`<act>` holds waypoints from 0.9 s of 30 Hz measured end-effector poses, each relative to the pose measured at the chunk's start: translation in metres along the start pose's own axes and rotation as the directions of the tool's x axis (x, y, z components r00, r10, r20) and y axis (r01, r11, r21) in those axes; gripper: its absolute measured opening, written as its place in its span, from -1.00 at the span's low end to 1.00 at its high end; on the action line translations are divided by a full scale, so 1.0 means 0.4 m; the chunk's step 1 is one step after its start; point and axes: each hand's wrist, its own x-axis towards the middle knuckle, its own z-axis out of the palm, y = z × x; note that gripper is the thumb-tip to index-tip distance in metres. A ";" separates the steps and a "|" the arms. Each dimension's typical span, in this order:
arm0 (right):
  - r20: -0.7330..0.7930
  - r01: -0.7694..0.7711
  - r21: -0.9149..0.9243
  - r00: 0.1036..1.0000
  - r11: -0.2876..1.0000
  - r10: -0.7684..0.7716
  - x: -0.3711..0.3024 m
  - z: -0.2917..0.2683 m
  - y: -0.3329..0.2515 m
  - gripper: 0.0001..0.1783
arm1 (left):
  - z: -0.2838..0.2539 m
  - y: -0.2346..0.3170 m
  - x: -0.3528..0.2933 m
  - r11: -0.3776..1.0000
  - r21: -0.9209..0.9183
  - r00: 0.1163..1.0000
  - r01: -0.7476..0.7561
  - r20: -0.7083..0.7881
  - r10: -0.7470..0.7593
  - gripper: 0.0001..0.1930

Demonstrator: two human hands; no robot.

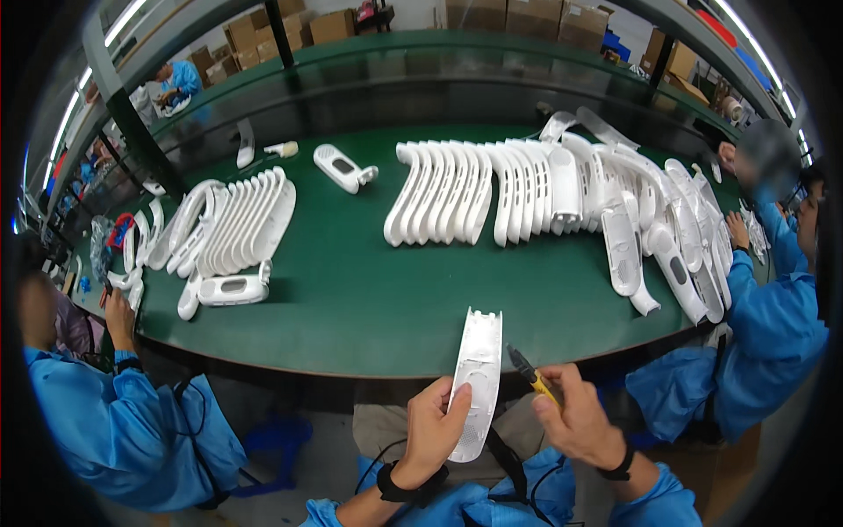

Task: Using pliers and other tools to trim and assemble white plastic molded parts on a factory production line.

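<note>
At near centre, just off the near edge of the green table (369,307): left hand (432,430) closed around lower part of a curved white plastic shell (477,378), held upright, perforated patch near its bottom end, top end tipped toward the table. Right hand (575,422) just right of it, gripping a yellow-and-black screwdriver (531,373), tip angled up and left, close to the shell's right edge; contact not discernible. Black wrist straps on both wrists, blue sleeves below. On the table, far right of centre: long row of white shells (465,193) stood on edge, leaning together, running into a looser heap (659,220) at the right. Far left: second, shorter row of white shells (237,220), with an assembled white unit (230,290) lying just near of it. Single white unit (342,167) lying alone between the two rows, toward the far side. Seated person in blue (114,422) at near left; another person in blue (773,316) at right, hands by the heap. Cardboard boxes (527,18) stacked beyond the far shelf.
</note>
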 end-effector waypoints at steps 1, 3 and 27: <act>0.052 0.095 -0.187 0.995 0.978 -0.087 0.011 -0.031 -0.023 -0.57 | -0.007 -0.017 -0.007 1.000 -0.004 1.000 0.022 -0.007 -0.022 -0.79; 0.105 0.174 -0.290 0.983 0.941 -0.149 0.037 -0.059 -0.033 -0.60 | -0.025 -0.057 -0.001 0.986 0.163 1.000 -0.017 -0.020 0.021 -0.78; 0.732 0.722 -0.659 0.550 -0.210 -0.402 0.195 -0.085 -0.162 -0.80 | -0.046 -0.031 0.031 0.934 0.344 0.992 -0.100 -0.036 0.120 -0.77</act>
